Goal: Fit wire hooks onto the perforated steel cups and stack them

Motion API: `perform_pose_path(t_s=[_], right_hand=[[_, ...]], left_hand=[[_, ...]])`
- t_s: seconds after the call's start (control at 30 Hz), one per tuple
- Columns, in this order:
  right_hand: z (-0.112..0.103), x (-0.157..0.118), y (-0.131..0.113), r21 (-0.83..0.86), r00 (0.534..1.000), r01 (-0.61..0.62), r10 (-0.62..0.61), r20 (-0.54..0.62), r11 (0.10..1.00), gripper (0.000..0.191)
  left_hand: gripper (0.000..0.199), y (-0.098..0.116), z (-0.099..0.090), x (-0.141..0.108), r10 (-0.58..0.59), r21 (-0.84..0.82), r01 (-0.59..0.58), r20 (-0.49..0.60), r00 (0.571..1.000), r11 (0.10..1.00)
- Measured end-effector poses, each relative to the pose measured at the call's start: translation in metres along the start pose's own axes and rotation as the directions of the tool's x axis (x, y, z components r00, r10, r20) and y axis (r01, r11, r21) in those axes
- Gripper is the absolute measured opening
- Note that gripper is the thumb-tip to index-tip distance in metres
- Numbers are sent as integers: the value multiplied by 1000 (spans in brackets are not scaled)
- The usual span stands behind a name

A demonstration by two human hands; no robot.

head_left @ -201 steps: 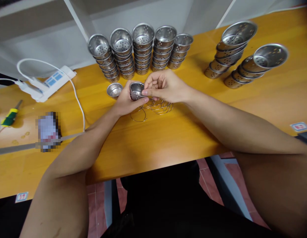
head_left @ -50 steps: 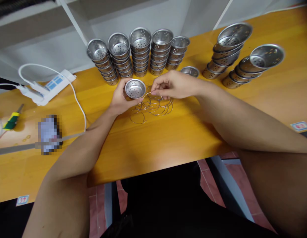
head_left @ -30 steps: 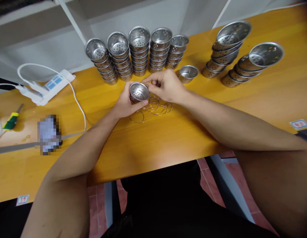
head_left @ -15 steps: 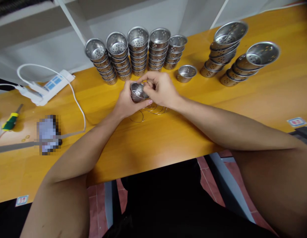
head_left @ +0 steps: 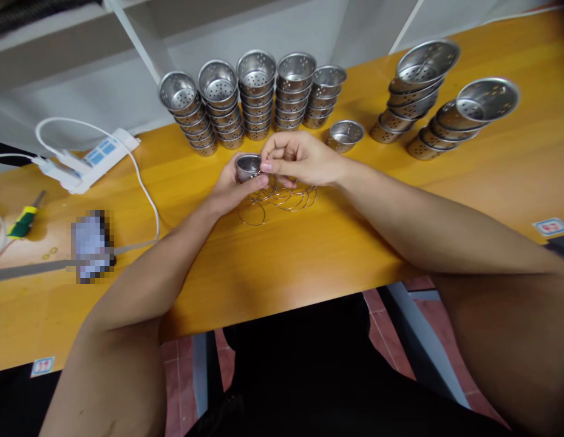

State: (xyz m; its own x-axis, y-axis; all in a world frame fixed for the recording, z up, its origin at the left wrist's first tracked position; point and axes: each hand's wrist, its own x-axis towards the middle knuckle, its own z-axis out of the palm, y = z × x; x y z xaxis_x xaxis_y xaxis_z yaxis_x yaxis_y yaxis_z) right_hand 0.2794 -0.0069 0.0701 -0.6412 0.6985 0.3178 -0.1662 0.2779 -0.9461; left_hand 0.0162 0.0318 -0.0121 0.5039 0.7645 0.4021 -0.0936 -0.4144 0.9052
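Note:
A small perforated metal cup is gripped by my left hand, its mouth tipped up and its thumb along the near side. Thumb and forefinger of my right hand are pinched together at the cup's right rim; whatever lies between them is too small to make out. Several thin wire rings lie loose on the table just below both hands, partly hidden by them. Beyond my right hand, a single metal cup stands upright by itself.
Stacks of perforated cups line the back of the wooden table. Two leaning stacks stand on the right. At left are a white power strip with cables, a blurred-out device and a green-yellow screwdriver.
My right hand has drawn back slightly from inside the cup to its right rim, fingers now pinched. The cup in my left hand has tilted, showing less of its inside.

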Motion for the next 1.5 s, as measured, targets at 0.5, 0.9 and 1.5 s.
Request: perform_pose_path(t_s=[0.5,0.9,1.5], right_hand=[[7,0,-4,68,999,-28,30,-23,997,78],[7,-1,-4,69,1000,-22,22,-1,997,75],[7,-7,2,-351,929,-6,-125,-350,937,84]], left_hand=[[92,1,3,-1,74,86,-73,-10,997,994],[90,5,0,-1,10,-4,-10,-6,1000,1000],[106,12,0,6,103,156,-88,-96,990,984]])
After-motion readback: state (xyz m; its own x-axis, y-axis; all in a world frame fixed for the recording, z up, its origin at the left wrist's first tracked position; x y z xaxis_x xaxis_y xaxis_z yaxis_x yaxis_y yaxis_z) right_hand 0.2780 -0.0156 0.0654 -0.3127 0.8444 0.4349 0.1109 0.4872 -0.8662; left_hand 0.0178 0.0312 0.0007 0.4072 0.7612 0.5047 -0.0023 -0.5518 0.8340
